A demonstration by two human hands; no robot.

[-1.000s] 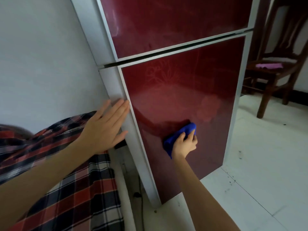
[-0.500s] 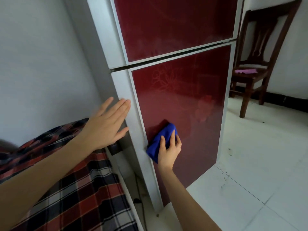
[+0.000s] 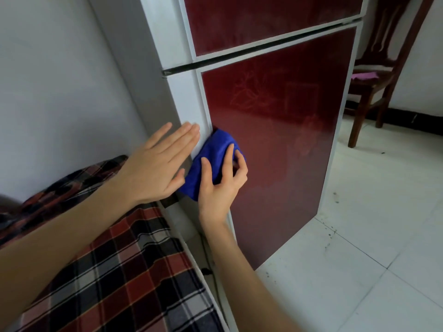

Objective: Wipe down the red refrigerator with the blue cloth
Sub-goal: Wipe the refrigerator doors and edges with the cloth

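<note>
The red refrigerator stands upright with a white frame and two glossy red doors, a dark gap between them. My right hand presses a bunched blue cloth against the lower door's left edge, where red panel meets white trim. My left hand lies flat and open against the white side of the refrigerator, fingers together and pointing up-right, just left of the cloth. Part of the cloth is hidden under my right fingers.
A plaid red, black and white fabric lies at the lower left, against the grey wall. A dark wooden chair with a pink cloth on its seat stands to the right. White tiled floor spreads right of the refrigerator.
My right hand has slid the blue cloth left and upward across the lower door to its left edge. My left hand stays flat on the side. The view has shifted closer.
</note>
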